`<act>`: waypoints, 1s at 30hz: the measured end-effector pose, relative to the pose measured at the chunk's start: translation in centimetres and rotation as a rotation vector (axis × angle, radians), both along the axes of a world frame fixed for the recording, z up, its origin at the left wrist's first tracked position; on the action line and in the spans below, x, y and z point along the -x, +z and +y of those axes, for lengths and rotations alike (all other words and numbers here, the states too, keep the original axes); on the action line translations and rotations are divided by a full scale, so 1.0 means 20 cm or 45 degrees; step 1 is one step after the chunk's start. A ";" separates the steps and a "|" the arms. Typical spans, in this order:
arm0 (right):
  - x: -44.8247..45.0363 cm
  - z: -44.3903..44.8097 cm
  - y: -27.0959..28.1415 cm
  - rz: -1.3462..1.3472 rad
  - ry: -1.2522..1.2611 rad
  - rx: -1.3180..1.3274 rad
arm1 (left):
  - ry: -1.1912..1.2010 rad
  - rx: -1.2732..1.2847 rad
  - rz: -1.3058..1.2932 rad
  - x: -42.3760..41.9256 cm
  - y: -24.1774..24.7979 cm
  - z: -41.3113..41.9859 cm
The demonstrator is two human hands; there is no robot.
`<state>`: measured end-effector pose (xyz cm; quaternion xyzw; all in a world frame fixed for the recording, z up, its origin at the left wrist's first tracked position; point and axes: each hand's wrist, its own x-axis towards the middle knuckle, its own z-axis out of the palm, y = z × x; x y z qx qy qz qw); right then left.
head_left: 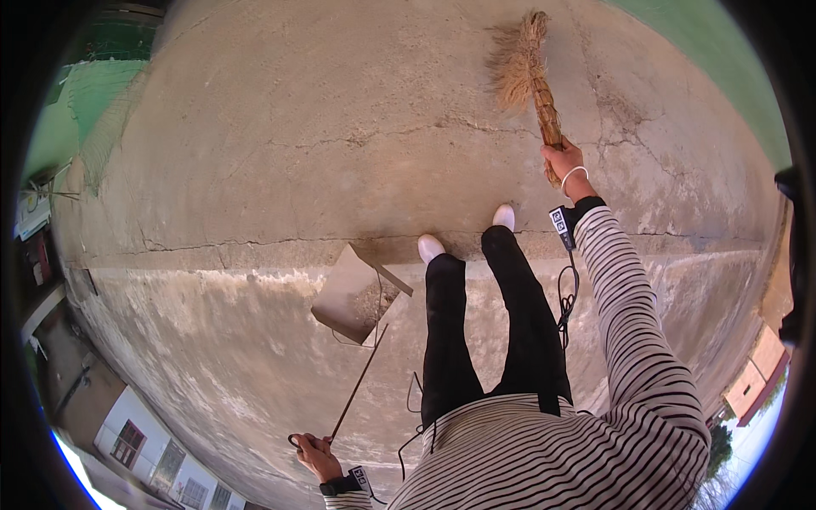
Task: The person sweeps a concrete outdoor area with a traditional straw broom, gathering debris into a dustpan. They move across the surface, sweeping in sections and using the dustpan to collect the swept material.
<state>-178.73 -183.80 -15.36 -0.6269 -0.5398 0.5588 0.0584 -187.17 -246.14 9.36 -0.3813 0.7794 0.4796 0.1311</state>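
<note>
My right hand (564, 163) grips the bound handle of a straw hand broom (544, 107), its frayed bristles fanning to the left near the top of the view. At the lower left, my left hand (319, 456) is closed around the upper end of a thin metal rod (358, 384), by its small loop. This rod slants up to a sheet-metal dustpan (341, 287), with a wire bail by its open body. Loose dirt (371, 302) lies inside the pan, which is left of my feet. Whether the pan touches the ground is hard to tell.
Cracked concrete (357, 185) spreads ahead, dusted with grit, and a step edge (210, 270) runs across beside my shoes (431, 247). Green walls (720, 57) stand at the upper corners. A black cable (566, 299) dangles from my right wrist device. White buildings (143, 446) appear lower left.
</note>
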 end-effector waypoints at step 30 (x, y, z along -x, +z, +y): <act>-1.31 0.84 0.18 -0.588 0.606 -0.269 | -1.125 0.265 0.272 0.30 0.29 2.06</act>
